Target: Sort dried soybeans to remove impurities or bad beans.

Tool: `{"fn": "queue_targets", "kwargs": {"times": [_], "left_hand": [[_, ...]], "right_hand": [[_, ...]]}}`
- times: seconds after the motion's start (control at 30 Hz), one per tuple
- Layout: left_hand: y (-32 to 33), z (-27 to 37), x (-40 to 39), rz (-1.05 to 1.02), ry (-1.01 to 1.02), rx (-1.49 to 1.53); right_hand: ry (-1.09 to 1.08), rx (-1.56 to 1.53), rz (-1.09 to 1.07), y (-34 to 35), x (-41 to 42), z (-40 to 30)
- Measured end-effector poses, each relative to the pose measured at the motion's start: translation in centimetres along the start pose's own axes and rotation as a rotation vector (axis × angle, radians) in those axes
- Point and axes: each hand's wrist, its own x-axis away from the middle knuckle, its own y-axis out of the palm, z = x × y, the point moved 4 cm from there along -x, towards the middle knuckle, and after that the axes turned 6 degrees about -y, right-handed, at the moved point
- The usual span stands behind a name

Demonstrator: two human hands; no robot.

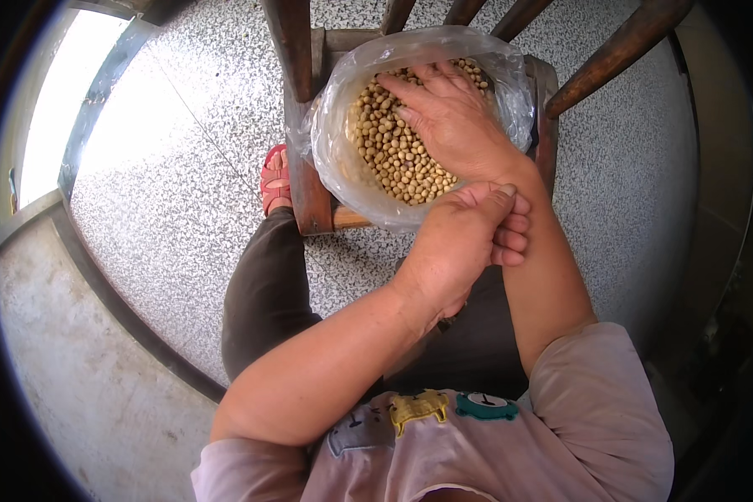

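A clear plastic bag, its mouth wide and its rim rolled outward, holds many dried tan beans that look like soybeans. Palm down over the beans is my right hand, fingers spread and the tips touching or slightly among them. My left hand is beside my right wrist at the bag's near rim. Its fingers curl inward with the thumb against the index finger. Whether anything small lies inside that curl is hidden.
The bag rests on a wooden chair seat, with dark wooden back spindles rising beyond it. Speckled terrazzo floor surrounds it. My foot in a red sandal stands by the chair's left side. Bright light falls at upper left.
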Motion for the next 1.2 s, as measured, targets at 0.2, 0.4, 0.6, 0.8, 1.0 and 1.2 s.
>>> {"fn": "queue_targets", "kwargs": {"times": [0.2, 0.4, 0.6, 0.8, 1.0, 1.2], "left_hand": [[0.4, 0.1, 0.0, -0.027, -0.002, -0.027], [0.7, 0.0, -0.1, -0.027, -0.003, -0.032], [0.7, -0.2, -0.4, -0.028, -0.011, -0.029], [0.8, 0.0, -0.3, -0.019, -0.011, -0.035], [0.7, 0.2, -0.1, -0.034, 0.001, -0.030], [0.3, 0.2, 0.2, -0.028, 0.013, -0.011]], "right_hand": [[-0.051, -0.141, -0.262, -0.7, 0.4, 0.5], [0.008, -0.162, -0.424, -1.7, 1.4, 1.8], [0.130, -0.078, -0.473, -1.8, 1.7, 2.8], [0.313, 0.065, -0.291, -2.6, 2.0, 3.5], [0.283, 0.224, -0.217, -3.5, 1.5, 3.1], [0.316, 0.197, -0.170, -3.1, 0.5, 1.7]]}}
